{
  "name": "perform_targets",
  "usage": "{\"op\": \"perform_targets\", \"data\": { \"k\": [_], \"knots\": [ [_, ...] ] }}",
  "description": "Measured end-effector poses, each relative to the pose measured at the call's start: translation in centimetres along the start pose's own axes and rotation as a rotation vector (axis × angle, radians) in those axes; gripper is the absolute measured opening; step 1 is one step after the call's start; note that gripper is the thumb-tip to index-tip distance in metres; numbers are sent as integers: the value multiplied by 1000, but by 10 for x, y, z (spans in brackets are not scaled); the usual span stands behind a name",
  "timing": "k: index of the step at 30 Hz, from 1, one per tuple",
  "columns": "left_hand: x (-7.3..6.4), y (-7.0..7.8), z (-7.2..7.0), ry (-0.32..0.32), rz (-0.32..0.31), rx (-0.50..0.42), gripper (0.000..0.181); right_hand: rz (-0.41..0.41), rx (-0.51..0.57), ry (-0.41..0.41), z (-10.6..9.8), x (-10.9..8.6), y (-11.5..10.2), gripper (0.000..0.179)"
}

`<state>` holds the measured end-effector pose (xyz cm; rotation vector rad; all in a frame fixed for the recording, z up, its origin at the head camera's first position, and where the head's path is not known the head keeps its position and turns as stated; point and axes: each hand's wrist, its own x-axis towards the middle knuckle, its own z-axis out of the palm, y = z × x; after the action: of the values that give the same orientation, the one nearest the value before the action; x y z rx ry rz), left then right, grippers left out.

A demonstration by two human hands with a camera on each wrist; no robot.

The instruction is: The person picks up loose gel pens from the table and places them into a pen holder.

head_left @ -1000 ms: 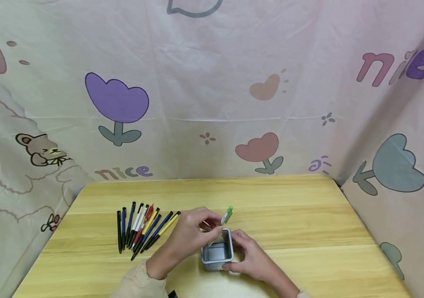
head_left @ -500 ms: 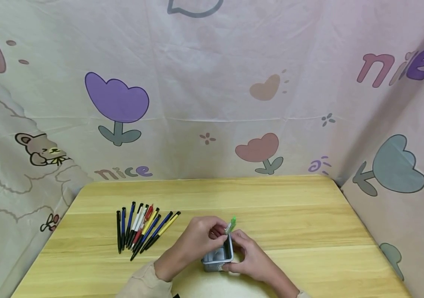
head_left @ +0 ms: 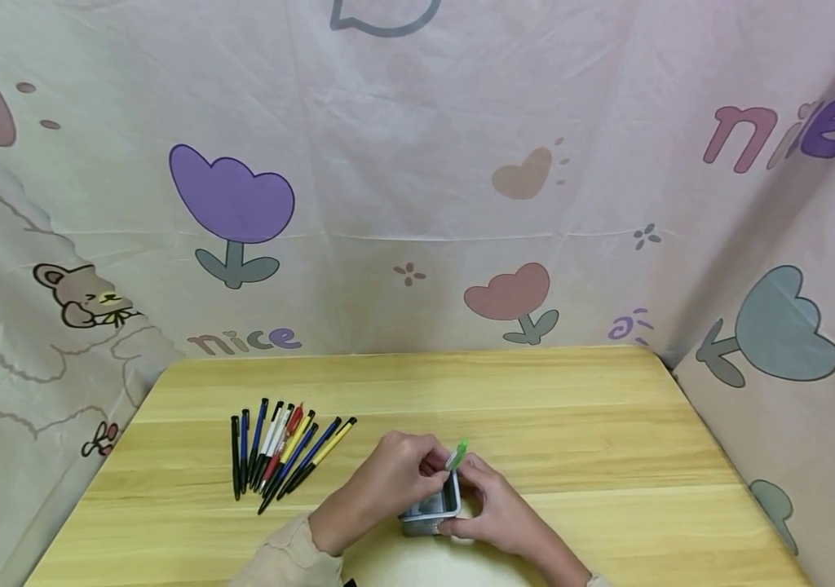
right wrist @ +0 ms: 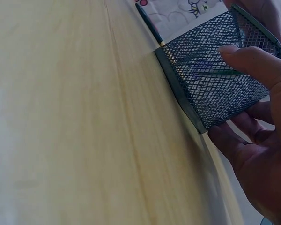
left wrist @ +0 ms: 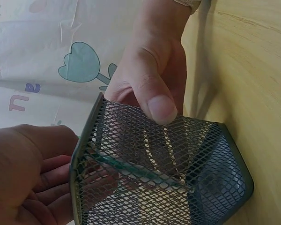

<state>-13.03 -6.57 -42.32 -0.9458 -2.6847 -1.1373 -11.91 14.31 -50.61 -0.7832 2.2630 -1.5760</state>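
A square wire-mesh pen holder [head_left: 421,528] stands upright near the front of the table. My right hand [head_left: 494,509] grips it from the right, the thumb on the near side and the fingers around the far side, as the right wrist view shows of the mesh pen holder [right wrist: 210,75]. Over its rim, my left hand [head_left: 399,477] pinches a green pen [head_left: 461,451] near its top. Seen through the mesh in the left wrist view, the green pen [left wrist: 136,172] slants down inside, its lower end close to the base.
Several pens [head_left: 281,456] in black, blue, white, red and yellow lie in a loose fan on the wooden table [head_left: 572,424], left of the hands. A printed cloth [head_left: 381,187] hangs behind and along both sides of the table.
My left hand has lowered the green pen into the mesh pen holder and shifted slightly right and nearer. The right hand keeps its hold on the pen holder.
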Motion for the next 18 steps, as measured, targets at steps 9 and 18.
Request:
{"op": "perform_targets", "data": {
  "k": [9,18],
  "knots": [
    [2,1,1,-22,-5,57,7,-12,7,5,1,0,-1,71],
    [2,2,1,-20,-9,86,11,1,-23,14,1,0,0,72]
  ]
}}
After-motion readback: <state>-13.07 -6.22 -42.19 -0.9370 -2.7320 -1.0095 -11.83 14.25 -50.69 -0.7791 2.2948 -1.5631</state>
